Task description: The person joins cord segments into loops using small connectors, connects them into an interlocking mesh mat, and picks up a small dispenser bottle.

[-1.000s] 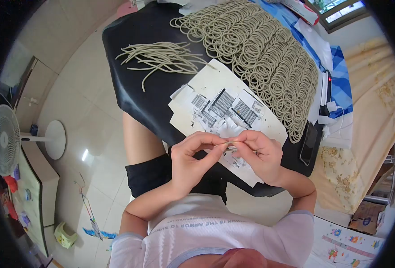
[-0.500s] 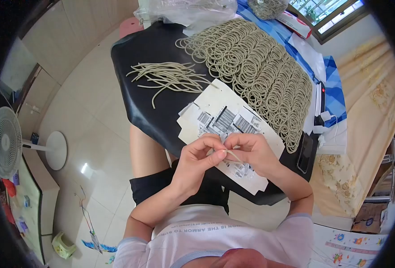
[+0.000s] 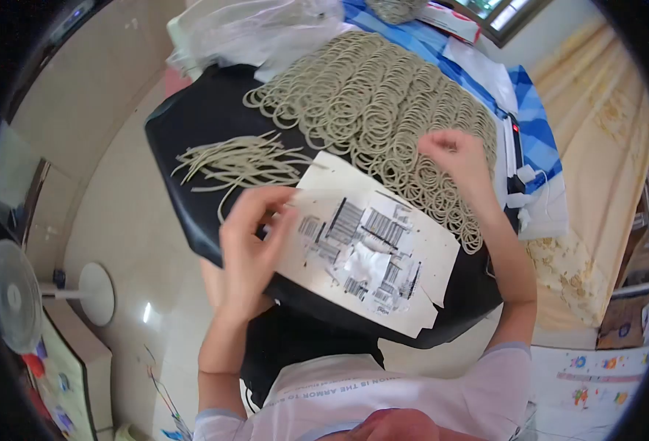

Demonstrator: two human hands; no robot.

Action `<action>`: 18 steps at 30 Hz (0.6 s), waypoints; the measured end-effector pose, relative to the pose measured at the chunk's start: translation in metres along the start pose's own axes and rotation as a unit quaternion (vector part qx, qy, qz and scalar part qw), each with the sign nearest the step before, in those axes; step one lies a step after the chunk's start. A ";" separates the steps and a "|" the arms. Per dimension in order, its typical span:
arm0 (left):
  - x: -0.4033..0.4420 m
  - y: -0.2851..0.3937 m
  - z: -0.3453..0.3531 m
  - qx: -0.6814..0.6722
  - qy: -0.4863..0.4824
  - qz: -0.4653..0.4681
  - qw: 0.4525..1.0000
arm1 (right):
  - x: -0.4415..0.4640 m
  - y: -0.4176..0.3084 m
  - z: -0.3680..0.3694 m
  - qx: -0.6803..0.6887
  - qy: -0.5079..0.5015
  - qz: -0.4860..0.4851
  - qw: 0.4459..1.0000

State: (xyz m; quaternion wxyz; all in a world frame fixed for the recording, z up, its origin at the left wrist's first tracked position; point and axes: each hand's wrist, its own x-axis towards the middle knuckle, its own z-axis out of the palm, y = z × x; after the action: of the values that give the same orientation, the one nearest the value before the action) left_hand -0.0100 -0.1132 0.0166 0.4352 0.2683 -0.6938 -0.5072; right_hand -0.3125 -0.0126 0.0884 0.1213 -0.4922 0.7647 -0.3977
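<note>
Many beige cord rings [image 3: 383, 95] lie in overlapping rows on the black cover [image 3: 181, 121]. Over their right part is my right hand [image 3: 460, 158], its fingers closed together; whatever they may hold is too small to make out. My left hand [image 3: 254, 231] is blurred, with thumb and fingers apart and nothing visible between them. It hovers at the left edge of the white card [image 3: 412, 253], just below the loose straight cords [image 3: 240, 162]. Printed barcode labels [image 3: 345, 220] and a crumpled white piece [image 3: 368, 263] are on the card.
Clear plastic bags [image 3: 258, 29] lie at the back left, and a blue checked cloth [image 3: 534, 110] runs behind the rings. A power strip [image 3: 514, 147] with white plugs stands at the right. A fan [image 3: 14, 294] is at the far left, beside a low cabinet [image 3: 82, 367].
My hands were together over the card with a short cord between them. They have parted: the left moved left towards the loose cords, the right up over the rings. The view has shifted.
</note>
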 end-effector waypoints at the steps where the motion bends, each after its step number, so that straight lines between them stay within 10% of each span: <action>1: 0.010 0.004 -0.006 0.119 0.012 0.054 0.991 | 0.018 0.011 -0.008 -0.016 0.031 -0.003 0.999; 5: 0.030 -0.018 -0.016 0.370 0.064 0.143 0.916 | 0.092 0.060 -0.038 -0.140 0.108 0.015 0.984; 18: 0.034 -0.026 -0.020 0.334 0.030 0.075 0.939 | 0.170 0.129 -0.037 -0.006 0.128 0.140 0.982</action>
State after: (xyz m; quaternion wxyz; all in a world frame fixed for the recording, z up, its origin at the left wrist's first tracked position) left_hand -0.0107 -0.1590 0.0060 0.3781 0.3608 -0.8280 -0.2034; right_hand -0.5010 -0.1134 0.0541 0.0738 -0.3262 0.8374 -0.4323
